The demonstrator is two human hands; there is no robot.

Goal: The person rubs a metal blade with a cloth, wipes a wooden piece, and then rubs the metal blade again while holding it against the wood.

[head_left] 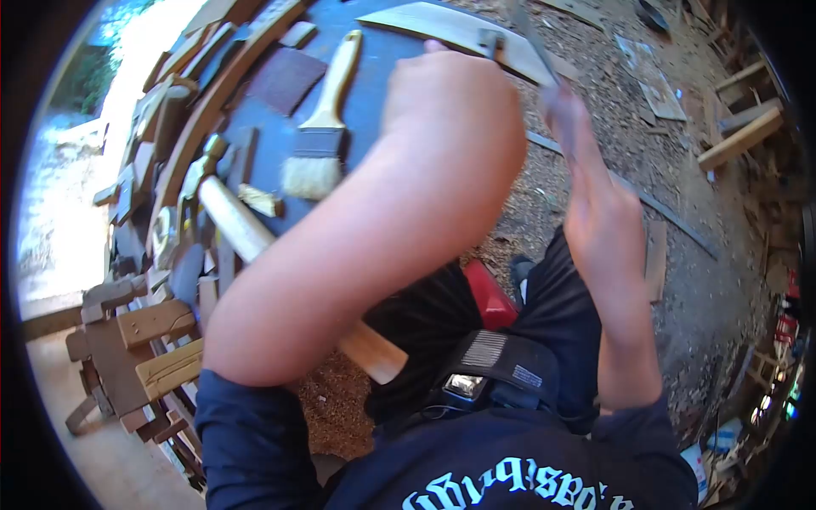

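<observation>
Left hand (450, 85) closed in a fist over the near end of a pale curved wooden blade (442, 30), pinning it at the far edge of the dark bench (374, 93). Right hand (578, 136) blurred; grip on the thin dark tool (531, 38) cannot be told. Risk: tool skidding off the curve toward the left knuckles. Paintbrush (327, 119) and mallet (246, 229) crowding the left side; open room only rightward, over the sawdust floor (680, 212).

dark navy top with pale lettering, sleeves pushed up, black trousers.
</observation>
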